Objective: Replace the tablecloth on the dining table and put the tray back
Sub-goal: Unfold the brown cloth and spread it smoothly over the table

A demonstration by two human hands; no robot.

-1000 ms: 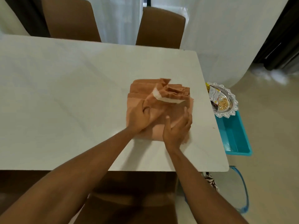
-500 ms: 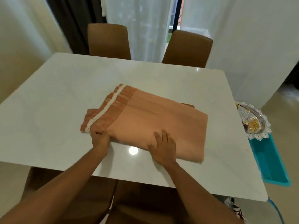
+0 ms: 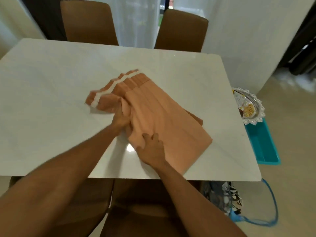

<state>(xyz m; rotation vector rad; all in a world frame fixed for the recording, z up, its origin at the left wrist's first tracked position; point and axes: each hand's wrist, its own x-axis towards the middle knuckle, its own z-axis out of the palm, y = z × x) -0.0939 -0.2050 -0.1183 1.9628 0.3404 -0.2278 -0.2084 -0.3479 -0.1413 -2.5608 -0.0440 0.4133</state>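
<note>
The white, marble-look dining table [image 3: 51, 82] is bare and glossy, and the terracotta-orange fabric tablecloth [image 3: 162, 117] lies on it in a thick folded stack with a white stripe along its stepped far edge. By my reckoning the job is barely begun: the cloth must be opened and spread. The silver scalloped tray [image 3: 255, 101] then has to come back (it sits off the table, on a teal plastic tub [image 3: 261, 146] at the right). The hands are apart. The left hand [image 3: 120, 119] is bunched into a soft fold, gripping it. The right hand [image 3: 151, 151] lies on the near edge, though I cannot tell whether it pinches.
</note>
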